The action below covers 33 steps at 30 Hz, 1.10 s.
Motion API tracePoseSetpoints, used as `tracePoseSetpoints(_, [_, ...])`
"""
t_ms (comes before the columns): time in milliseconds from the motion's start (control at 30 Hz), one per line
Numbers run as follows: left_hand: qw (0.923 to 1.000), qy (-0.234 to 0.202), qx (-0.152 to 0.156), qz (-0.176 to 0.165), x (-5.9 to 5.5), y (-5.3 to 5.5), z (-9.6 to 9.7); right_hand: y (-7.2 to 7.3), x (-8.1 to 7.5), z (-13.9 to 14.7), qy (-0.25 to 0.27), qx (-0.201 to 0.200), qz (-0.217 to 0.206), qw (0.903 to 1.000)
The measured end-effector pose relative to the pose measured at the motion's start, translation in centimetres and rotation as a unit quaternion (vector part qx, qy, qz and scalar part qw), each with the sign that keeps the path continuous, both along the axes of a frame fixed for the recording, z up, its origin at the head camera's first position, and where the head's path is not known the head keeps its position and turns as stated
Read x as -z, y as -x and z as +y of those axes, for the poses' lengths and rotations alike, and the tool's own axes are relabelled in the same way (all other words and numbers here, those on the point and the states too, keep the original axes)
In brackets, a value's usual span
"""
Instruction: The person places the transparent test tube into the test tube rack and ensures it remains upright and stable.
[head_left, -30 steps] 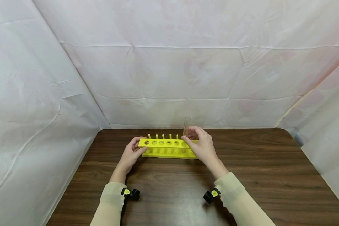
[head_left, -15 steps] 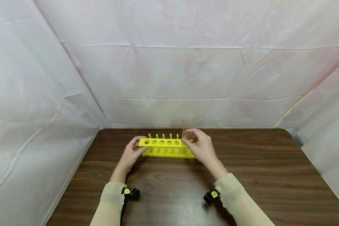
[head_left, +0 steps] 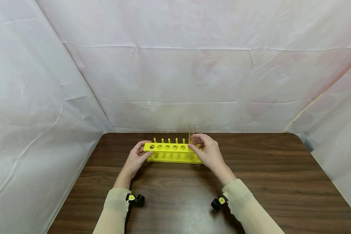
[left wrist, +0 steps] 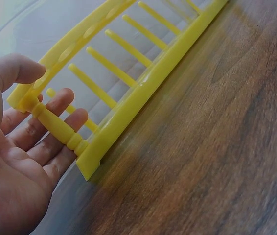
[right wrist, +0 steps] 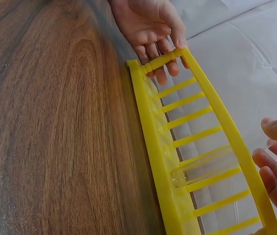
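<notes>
A yellow test tube rack stands on the table, with a row of round holes along its top bar and pegs behind. My left hand grips its left end, thumb on the top bar and fingers behind the end post. A clear glass test tube stands upright through a hole toward the right, its rounded bottom down at the base in the right wrist view. Thumb and fingers of my right hand pinch the tube just above the top bar, hiding the rack's right end in the head view.
The dark wood-grain table spreads around the rack. Pale plastic sheeting hangs behind the table and at both sides. Each wrist carries a small black camera.
The test tube has gone lower into its hole and straightened from a slight tilt. My right hand has moved down a little with it. The left hand keeps its grip on the rack.
</notes>
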<state>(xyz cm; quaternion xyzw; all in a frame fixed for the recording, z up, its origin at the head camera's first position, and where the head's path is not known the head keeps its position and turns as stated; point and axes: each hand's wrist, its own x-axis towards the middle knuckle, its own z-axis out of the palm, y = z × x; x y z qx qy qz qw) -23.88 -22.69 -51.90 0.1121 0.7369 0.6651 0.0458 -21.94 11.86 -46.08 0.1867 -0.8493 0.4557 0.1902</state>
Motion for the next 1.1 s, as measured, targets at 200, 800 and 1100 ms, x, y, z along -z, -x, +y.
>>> tracePoseSetpoints(200, [1.0,-0.001,0.0,-0.002,0.1,0.13,-0.01,0.04,0.02,0.08,0.005,-0.004,-0.001,1.0])
tracePoseSetpoints(800, [1.0,-0.002,0.005,-0.004,0.27,0.27,0.11,0.04,-0.36,0.26,-0.008,-0.002,-0.034,0.9994])
tracePoseSetpoints(1100, [0.9999,-0.004,0.013,-0.001,0.44,0.51,0.05,0.08,-0.55,0.49,-0.018,-0.01,-0.043,0.9989])
